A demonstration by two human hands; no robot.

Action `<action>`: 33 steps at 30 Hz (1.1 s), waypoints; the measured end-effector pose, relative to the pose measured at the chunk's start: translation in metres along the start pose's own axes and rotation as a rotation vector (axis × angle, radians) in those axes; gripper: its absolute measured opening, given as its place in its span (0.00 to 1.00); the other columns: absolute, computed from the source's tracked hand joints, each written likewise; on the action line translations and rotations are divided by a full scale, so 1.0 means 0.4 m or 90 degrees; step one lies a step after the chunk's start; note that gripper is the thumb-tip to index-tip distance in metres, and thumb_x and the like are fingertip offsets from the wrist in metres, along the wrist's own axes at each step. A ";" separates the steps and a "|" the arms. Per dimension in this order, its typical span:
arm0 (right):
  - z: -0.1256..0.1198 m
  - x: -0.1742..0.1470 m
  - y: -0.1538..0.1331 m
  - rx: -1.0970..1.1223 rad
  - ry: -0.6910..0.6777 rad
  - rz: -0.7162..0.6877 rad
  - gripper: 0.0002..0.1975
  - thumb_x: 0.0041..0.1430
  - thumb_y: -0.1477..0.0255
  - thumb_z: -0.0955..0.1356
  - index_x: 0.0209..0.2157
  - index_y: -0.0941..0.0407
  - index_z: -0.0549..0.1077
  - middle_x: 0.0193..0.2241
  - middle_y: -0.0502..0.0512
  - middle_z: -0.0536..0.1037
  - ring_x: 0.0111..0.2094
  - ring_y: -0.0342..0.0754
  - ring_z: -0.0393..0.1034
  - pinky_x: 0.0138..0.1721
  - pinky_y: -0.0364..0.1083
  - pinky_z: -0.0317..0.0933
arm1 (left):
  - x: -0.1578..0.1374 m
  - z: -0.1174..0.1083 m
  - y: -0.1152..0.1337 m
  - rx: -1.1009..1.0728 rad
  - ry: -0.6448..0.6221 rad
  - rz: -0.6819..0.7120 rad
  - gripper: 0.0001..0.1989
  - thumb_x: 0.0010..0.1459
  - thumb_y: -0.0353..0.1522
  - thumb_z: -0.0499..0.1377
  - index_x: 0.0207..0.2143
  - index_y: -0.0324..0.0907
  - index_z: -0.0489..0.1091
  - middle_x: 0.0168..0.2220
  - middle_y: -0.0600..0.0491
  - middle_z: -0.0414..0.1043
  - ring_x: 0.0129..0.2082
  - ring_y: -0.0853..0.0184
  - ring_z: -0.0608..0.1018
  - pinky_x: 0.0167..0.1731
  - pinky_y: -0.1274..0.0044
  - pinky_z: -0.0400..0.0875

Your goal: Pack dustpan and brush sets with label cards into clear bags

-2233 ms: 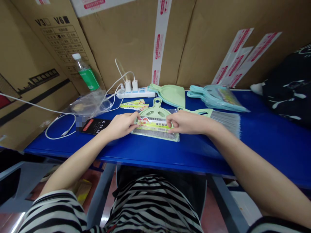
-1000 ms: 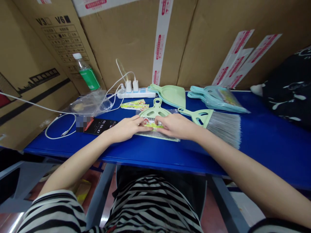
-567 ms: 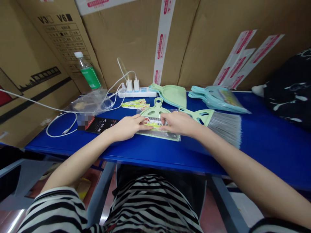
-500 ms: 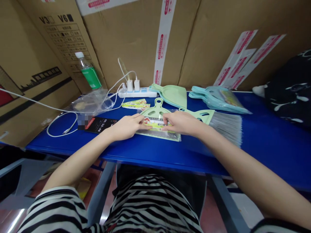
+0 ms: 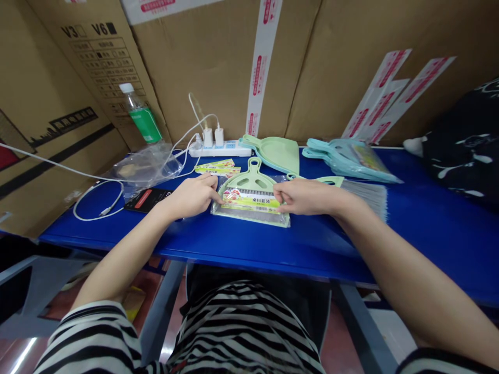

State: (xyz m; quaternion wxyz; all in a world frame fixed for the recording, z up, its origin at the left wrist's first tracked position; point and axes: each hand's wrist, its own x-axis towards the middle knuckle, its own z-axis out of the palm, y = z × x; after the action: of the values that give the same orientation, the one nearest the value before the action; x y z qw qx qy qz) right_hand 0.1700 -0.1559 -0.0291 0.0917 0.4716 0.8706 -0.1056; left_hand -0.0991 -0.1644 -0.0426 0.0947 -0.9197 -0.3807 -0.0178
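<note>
A pale green dustpan and brush set (image 5: 254, 181) lies in front of me in a clear plastic bag (image 5: 253, 217), its handle pointing away. Across it is a yellow and white label card (image 5: 251, 199); whether this is inside the bag or on top, I cannot tell. At the bag's left side, my left hand (image 5: 196, 196) has curled fingers, with a fingertip and thumb at the edge by the card's left end. My right hand (image 5: 298, 196) is closed at the opposite side, fingers bent and pinching by the card's right end.
Right of the bag lies a green brush with grey bristles (image 5: 366, 196), partly behind my right arm. Behind are green dustpans (image 5: 276, 152), bagged blue dustpans (image 5: 346, 158), spare label cards (image 5: 218, 167) and a power strip (image 5: 234, 149). A phone (image 5: 146, 200), cable and bottle (image 5: 144, 119) are left.
My hands have moved apart from the middle of the label card to its two ends. More of the card and the dustpan now shows.
</note>
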 end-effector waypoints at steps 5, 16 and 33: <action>0.000 0.003 0.009 0.024 -0.011 -0.032 0.07 0.50 0.74 0.66 0.25 0.52 0.61 0.19 0.46 0.66 0.22 0.44 0.59 0.26 0.43 0.52 | -0.001 0.006 0.001 -0.025 -0.001 -0.031 0.21 0.54 0.22 0.48 0.32 0.47 0.80 0.30 0.52 0.69 0.34 0.65 0.73 0.30 0.76 0.67; -0.006 -0.002 -0.016 0.044 -0.044 -0.024 0.10 0.46 0.79 0.65 0.32 0.53 0.64 0.21 0.46 0.66 0.24 0.46 0.61 0.29 0.44 0.53 | 0.009 0.015 0.035 -0.061 -0.044 -0.078 0.07 0.57 0.29 0.51 0.30 0.41 0.69 0.29 0.53 0.74 0.28 0.67 0.74 0.25 0.77 0.60; -0.006 -0.009 -0.001 0.050 -0.046 -0.097 0.10 0.44 0.80 0.64 0.27 0.53 0.62 0.20 0.45 0.65 0.23 0.45 0.60 0.29 0.43 0.53 | 0.001 0.002 0.030 -0.151 -0.067 0.008 0.06 0.54 0.29 0.51 0.26 0.41 0.65 0.26 0.54 0.72 0.25 0.69 0.71 0.26 0.78 0.60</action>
State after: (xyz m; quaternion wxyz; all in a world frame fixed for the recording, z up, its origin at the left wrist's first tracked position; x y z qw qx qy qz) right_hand 0.1715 -0.1585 -0.0260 0.0964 0.4032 0.8953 -0.1630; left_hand -0.0906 -0.1723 -0.0455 -0.0348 -0.9265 -0.3745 -0.0139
